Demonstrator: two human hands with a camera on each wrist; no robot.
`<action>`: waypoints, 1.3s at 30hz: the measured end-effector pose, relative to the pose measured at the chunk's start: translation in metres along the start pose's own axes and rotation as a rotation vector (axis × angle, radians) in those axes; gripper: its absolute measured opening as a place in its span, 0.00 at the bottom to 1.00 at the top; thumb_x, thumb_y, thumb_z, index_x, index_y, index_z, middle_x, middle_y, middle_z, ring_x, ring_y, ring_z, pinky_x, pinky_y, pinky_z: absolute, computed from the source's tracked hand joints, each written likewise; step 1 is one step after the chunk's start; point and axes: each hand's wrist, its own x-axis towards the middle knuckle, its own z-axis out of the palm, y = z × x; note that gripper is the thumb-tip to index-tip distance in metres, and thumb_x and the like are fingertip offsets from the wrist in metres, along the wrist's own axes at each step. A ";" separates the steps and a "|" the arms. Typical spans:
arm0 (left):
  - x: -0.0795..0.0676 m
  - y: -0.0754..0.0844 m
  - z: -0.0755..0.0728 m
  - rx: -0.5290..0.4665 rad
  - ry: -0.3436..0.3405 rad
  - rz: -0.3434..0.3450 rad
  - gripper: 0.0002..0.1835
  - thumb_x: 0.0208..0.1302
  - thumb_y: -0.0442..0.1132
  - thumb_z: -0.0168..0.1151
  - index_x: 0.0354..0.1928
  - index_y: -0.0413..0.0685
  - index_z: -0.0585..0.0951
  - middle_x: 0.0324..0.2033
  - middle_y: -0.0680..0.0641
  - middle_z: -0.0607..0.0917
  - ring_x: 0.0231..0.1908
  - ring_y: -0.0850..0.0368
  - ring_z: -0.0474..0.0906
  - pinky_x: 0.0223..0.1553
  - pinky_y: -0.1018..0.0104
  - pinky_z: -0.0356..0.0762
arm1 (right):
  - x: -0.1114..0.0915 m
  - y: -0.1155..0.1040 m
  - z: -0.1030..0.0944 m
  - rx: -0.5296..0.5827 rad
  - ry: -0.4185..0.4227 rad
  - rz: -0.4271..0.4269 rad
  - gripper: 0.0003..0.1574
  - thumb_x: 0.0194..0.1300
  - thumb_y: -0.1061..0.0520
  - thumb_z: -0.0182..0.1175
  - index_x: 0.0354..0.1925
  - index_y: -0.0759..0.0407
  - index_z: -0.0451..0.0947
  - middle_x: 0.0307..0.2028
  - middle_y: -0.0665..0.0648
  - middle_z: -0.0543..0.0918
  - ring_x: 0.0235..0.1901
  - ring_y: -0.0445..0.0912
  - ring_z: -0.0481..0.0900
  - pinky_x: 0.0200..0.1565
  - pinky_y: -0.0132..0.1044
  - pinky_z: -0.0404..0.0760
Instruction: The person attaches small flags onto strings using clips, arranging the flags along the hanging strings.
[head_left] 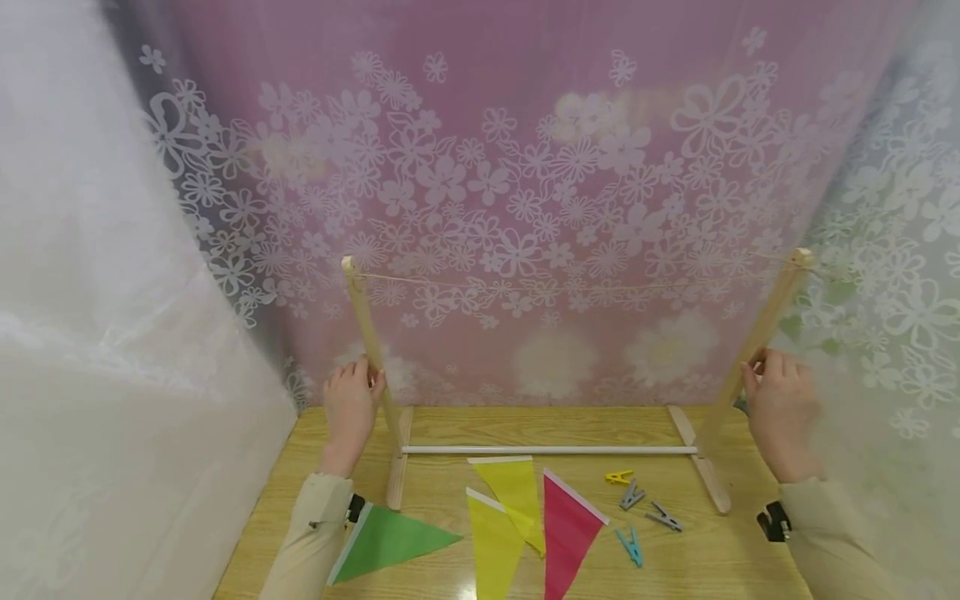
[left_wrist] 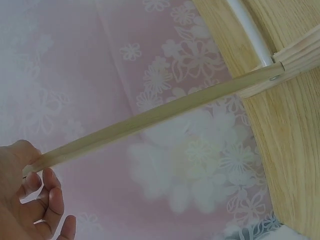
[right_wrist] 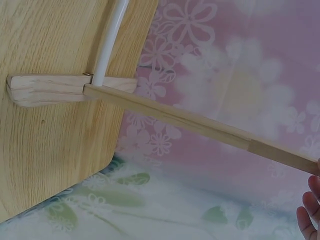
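Observation:
A wooden stand has two upright posts on flat feet, joined low down by a white rod (head_left: 547,450). A thin string (head_left: 465,286) runs between the post tops and sags slightly. My left hand (head_left: 351,408) pinches the left post (head_left: 364,321) about midway up; in the left wrist view the thumb and curled fingers (left_wrist: 52,197) meet around it. On the other side my right hand (head_left: 783,408) holds the right post (head_left: 776,312) at a similar height. Only some of its fingertips (right_wrist: 311,205) show in the right wrist view.
In front of the stand lie a green pennant (head_left: 393,542), two overlapping yellow pennants (head_left: 495,546) and a pink pennant (head_left: 566,533). Several clothespins, including a yellow clothespin (head_left: 619,477) and a blue clothespin (head_left: 630,547), lie right of them. A flowered curtain (head_left: 525,167) hangs behind the table.

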 end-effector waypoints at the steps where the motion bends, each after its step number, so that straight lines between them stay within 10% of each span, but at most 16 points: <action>1: 0.000 -0.001 -0.001 0.001 -0.003 -0.005 0.13 0.69 0.42 0.68 0.31 0.44 0.76 0.23 0.44 0.80 0.29 0.42 0.75 0.30 0.51 0.69 | 0.000 -0.001 0.001 0.001 0.001 -0.005 0.12 0.65 0.67 0.67 0.37 0.72 0.72 0.29 0.70 0.75 0.29 0.69 0.72 0.32 0.58 0.69; 39: 0.000 -0.031 -0.018 0.041 -0.023 -0.085 0.15 0.68 0.42 0.68 0.28 0.44 0.75 0.22 0.44 0.78 0.30 0.41 0.73 0.31 0.49 0.68 | -0.009 -0.024 0.016 0.015 -0.002 -0.041 0.11 0.66 0.65 0.67 0.36 0.71 0.73 0.28 0.67 0.76 0.27 0.65 0.74 0.28 0.56 0.71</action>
